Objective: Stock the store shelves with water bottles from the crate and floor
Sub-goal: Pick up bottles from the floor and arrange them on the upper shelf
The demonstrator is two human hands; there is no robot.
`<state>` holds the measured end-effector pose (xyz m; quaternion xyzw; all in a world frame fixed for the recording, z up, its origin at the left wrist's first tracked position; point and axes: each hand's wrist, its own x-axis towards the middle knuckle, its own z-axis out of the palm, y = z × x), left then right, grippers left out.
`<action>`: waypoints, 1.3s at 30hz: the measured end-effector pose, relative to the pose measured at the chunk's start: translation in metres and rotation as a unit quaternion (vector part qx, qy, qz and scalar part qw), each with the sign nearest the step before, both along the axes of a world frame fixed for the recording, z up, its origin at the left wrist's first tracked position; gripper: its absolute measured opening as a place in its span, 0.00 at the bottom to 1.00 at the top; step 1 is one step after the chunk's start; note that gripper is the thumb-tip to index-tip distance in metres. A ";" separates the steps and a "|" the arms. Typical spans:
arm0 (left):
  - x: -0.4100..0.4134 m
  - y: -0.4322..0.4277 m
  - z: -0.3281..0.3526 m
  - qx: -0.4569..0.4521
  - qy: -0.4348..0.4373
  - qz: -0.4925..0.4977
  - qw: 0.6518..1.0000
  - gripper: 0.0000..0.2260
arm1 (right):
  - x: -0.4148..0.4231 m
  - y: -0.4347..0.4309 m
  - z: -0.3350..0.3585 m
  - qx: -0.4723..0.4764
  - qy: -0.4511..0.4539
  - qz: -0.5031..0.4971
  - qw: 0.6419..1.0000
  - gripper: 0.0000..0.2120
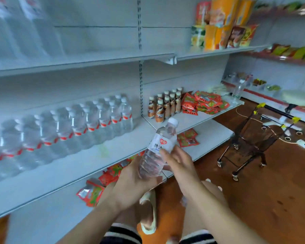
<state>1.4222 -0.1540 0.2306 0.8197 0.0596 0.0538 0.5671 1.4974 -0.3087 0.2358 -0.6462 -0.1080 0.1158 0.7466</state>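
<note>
The left hand under its base and the right hand round its side together grip one water bottle, cap tilted up-right, just right of the shelf's bottle row, left hand nearer it.

A: Bottle held in front: one. Brown bottles?
B: About nine. Water rows: two, too blurred for exact bottle count.
A: Cart?
B: One. Also one far bottle, at right.
</note>
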 end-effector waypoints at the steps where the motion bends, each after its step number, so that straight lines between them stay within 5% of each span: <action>1: -0.005 0.006 0.008 -0.008 -0.007 0.011 1.000 0.23 | 0.001 0.007 0.008 0.002 -0.012 0.010 1.000 0.11; 11: -0.045 0.053 0.086 -0.088 -0.060 0.086 0.991 0.15 | -0.003 0.067 0.090 0.033 -0.112 0.117 0.986 0.10; 17: -0.045 0.075 0.126 -0.009 -0.176 0.161 0.971 0.14 | 0.006 0.096 0.144 -0.034 -0.221 0.245 0.944 0.18; 25: -0.005 0.127 0.206 0.198 -0.231 0.166 0.938 0.20 | 0.055 0.153 0.221 0.000 -0.315 0.223 0.922 0.26; 32: 0.052 0.210 0.251 0.291 -0.182 0.212 0.915 0.15 | 0.133 0.219 0.271 -0.100 -0.391 0.108 0.909 0.26; 39: 0.108 0.272 0.254 0.335 -0.073 0.257 0.904 0.10 | 0.200 0.294 0.267 -0.152 -0.396 0.095 0.900 0.19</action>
